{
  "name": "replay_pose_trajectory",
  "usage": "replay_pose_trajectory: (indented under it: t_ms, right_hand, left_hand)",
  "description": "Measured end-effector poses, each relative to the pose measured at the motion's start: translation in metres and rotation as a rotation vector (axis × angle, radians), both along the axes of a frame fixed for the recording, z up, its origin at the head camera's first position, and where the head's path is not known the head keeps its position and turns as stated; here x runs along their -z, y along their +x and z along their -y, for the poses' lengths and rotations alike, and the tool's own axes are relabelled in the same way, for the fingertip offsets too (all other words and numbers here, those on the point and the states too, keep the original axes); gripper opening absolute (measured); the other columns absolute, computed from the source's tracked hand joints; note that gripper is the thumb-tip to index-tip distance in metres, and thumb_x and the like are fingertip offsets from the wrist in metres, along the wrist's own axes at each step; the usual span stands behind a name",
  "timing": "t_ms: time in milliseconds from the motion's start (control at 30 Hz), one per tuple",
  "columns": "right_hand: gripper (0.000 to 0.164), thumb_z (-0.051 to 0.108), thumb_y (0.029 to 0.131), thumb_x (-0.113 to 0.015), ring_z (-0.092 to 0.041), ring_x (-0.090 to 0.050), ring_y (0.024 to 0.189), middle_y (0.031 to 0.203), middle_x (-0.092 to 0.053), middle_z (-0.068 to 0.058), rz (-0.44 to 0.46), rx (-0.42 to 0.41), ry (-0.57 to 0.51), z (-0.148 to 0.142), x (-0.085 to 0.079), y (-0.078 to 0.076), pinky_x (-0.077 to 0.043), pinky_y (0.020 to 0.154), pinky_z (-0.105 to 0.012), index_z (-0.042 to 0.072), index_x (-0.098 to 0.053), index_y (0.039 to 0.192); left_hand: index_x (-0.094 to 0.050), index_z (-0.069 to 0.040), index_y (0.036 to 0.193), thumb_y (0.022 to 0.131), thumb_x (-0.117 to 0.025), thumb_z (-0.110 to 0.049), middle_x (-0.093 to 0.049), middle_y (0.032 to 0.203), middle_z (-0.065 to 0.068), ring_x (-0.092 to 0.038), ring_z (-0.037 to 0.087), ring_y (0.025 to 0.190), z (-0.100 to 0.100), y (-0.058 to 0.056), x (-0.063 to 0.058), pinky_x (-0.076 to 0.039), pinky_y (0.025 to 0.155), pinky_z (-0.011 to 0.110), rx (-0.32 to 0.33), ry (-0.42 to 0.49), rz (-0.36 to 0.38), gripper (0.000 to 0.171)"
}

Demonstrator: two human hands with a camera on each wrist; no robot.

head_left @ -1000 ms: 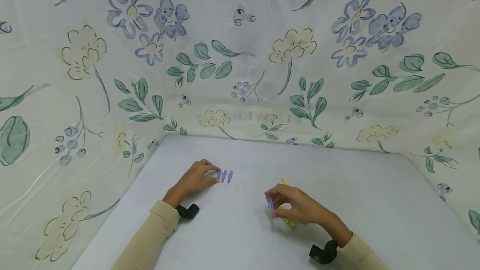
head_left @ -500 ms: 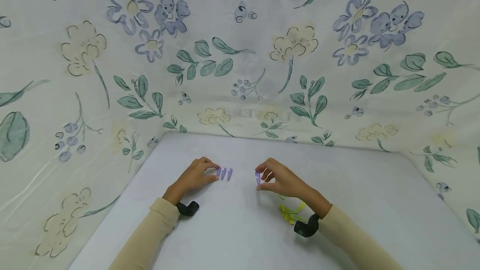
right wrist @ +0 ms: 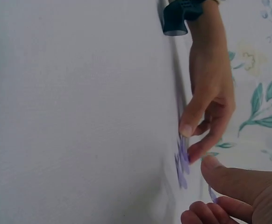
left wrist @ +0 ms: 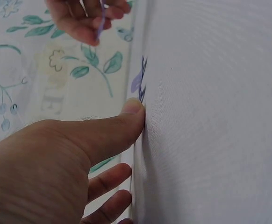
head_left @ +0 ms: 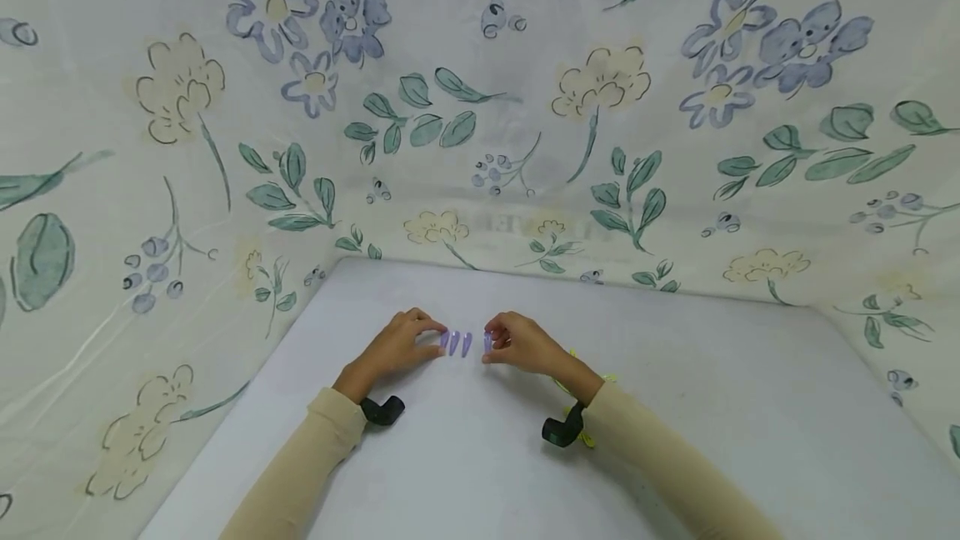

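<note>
Your left hand (head_left: 399,344) pinches the leftmost of three purple clips (head_left: 454,343) on the table (head_left: 450,457); your right hand (head_left: 525,344) pinches another clip (head_left: 487,342), raised just beside the row.

Left hand (head_left: 397,347) is pinching end purple clip (head_left: 444,342) of three; right hand (head_left: 522,343) is holding fourth clip (head_left: 487,342); yellow clips (head_left: 587,440) are lying by right wrist (head_left: 585,380).
</note>
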State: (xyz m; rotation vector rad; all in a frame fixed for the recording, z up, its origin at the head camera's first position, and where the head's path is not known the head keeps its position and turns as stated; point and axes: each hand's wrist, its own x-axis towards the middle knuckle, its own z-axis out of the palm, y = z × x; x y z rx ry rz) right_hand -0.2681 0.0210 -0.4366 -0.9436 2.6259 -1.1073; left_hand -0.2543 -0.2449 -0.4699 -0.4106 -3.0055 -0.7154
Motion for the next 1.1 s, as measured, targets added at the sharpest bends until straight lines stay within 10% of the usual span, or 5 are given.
replay_pose_trajectory:
  t_ms: [1100]
  right_hand:
    - [0.049, 0.033, 0.082, -0.083, -0.018, -0.053, 0.097, 0.110, -0.057, -0.008, 0.039, 0.096, 0.222, 0.028, 0.021, -0.017, -0.050, 0.092, -0.036, 0.008, -0.062, 0.119]
  left_hand:
    - [-0.068, -0.025, 0.128, 0.089, -0.076, -0.037, -0.057, 0.134, 0.006, -0.048, 0.028, 0.126, 0.003, -0.004, 0.001, -0.042, 0.106, 0.053, -0.014, 0.065, 0.068, 0.041]
